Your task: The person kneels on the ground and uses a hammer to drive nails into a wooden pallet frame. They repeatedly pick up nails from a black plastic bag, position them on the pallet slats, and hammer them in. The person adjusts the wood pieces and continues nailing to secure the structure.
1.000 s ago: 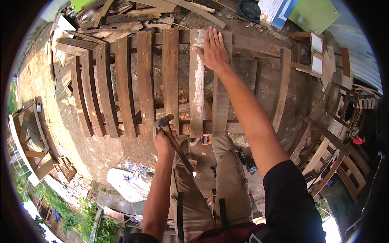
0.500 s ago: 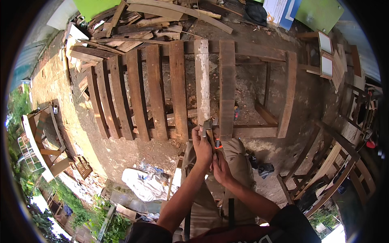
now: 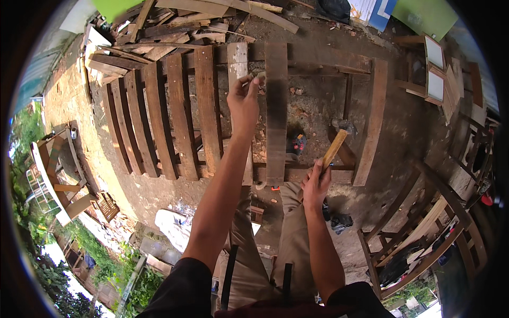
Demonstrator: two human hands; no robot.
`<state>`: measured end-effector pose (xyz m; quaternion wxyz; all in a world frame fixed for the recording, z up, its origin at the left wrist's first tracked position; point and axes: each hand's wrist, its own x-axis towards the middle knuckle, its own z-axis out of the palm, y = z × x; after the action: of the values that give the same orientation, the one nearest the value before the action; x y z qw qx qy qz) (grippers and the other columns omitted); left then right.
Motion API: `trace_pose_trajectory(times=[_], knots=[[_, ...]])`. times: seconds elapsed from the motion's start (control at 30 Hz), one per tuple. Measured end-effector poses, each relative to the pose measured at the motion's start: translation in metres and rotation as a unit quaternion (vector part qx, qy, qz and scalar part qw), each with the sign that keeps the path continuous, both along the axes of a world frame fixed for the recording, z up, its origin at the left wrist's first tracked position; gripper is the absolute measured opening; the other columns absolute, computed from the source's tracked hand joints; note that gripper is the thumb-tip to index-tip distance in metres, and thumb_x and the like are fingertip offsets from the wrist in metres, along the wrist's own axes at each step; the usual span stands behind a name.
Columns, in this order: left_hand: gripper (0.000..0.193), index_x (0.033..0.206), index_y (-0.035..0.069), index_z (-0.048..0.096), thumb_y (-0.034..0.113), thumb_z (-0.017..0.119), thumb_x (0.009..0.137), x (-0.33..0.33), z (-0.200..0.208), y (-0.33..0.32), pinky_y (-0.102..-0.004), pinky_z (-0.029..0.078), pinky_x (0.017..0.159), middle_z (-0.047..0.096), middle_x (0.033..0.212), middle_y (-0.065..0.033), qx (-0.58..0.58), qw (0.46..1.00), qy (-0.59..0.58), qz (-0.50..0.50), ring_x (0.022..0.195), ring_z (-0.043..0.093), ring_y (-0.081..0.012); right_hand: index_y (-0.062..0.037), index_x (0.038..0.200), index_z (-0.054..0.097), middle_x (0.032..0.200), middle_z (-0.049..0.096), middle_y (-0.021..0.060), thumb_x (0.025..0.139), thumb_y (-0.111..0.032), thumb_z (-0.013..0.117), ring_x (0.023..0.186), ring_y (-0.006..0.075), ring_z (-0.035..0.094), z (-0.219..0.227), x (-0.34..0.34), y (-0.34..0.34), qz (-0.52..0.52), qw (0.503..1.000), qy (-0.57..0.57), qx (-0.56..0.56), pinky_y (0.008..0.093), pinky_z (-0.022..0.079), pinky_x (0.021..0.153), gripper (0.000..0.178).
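A slatted wooden frame (image 3: 366,122) lies across the ground before me, with brown slats (image 3: 207,111) side by side. Over its far part reaches my left hand (image 3: 244,106), beside the slat with peeling white paint (image 3: 238,58). The fingertips are pinched together; whatever they hold is too small to make out. My right hand (image 3: 316,185) grips a hammer (image 3: 335,148) by its yellowish wooden handle, the dark head raised over the gap at the frame's right. Between the two hands runs a wider dark slat (image 3: 276,111).
A heap of scrap boards (image 3: 164,37) lies beyond the frame. To the right stands a wooden chair-like frame (image 3: 413,212), with a cabinet piece with white panels (image 3: 435,69) farther back. A white cloth (image 3: 172,228) and a black plastic bag (image 3: 341,222) lie near my legs.
My left hand has moved forward from the white slat's near end toward its far end. My right hand has swung right with the hammer, away from the left hand.
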<state>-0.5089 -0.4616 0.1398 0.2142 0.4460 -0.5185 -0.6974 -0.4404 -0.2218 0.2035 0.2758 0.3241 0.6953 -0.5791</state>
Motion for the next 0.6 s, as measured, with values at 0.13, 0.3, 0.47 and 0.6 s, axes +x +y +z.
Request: trace_pose_trajectory(times=[0.13,0.3,0.47,0.6], knots=[[0.022,0.103,-0.003,0.068,0.017,0.071,0.094,-0.063,-0.019,-0.024,-0.0272,0.051,0.071,0.074,0.091,-0.0088,-0.233,0.968,-0.025,-0.091,0.081,0.066,-0.0117,-0.0048,0.105,0.056,0.069,0.046,-0.0017,0.102,-0.045,0.055,0.054,0.0059,0.044,-0.013,0.006,0.007,0.047,0.999,-0.012,-0.012,0.0234,0.039,0.047,0.041],[0.026,0.103,-0.002,0.074,0.019,0.079,0.088,-0.099,-0.044,-0.037,-0.0255,0.05,0.071,0.074,0.088,-0.0062,-0.189,0.98,-0.043,-0.032,0.079,0.064,-0.01,-0.0061,0.107,0.055,0.069,0.044,-0.0022,0.103,-0.043,0.055,0.054,0.0059,0.042,-0.024,0.021,0.02,0.13,0.991,-0.021,0.016,0.0244,0.037,0.046,0.037],[0.031,0.105,-0.001,0.076,0.021,0.082,0.085,-0.104,-0.043,-0.03,-0.0245,0.051,0.075,0.076,0.091,-0.0074,-0.175,0.978,-0.112,-0.032,0.081,0.066,-0.0095,0.0005,0.095,0.054,0.064,0.052,0.0072,0.102,-0.041,0.057,0.055,0.0159,0.052,-0.024,0.02,0.03,0.181,0.981,0.007,0.067,0.0354,0.042,0.053,0.042],[0.031,0.106,-0.001,0.076,0.021,0.082,0.085,-0.104,-0.039,-0.026,-0.0253,0.052,0.076,0.077,0.092,-0.0091,-0.188,0.978,-0.09,-0.02,0.083,0.068,-0.011,0.0017,0.098,0.055,0.067,0.053,0.0102,0.102,-0.04,0.056,0.06,0.017,0.054,-0.02,0.015,0.032,0.174,0.982,-0.017,0.072,0.0358,0.043,0.056,0.042]])
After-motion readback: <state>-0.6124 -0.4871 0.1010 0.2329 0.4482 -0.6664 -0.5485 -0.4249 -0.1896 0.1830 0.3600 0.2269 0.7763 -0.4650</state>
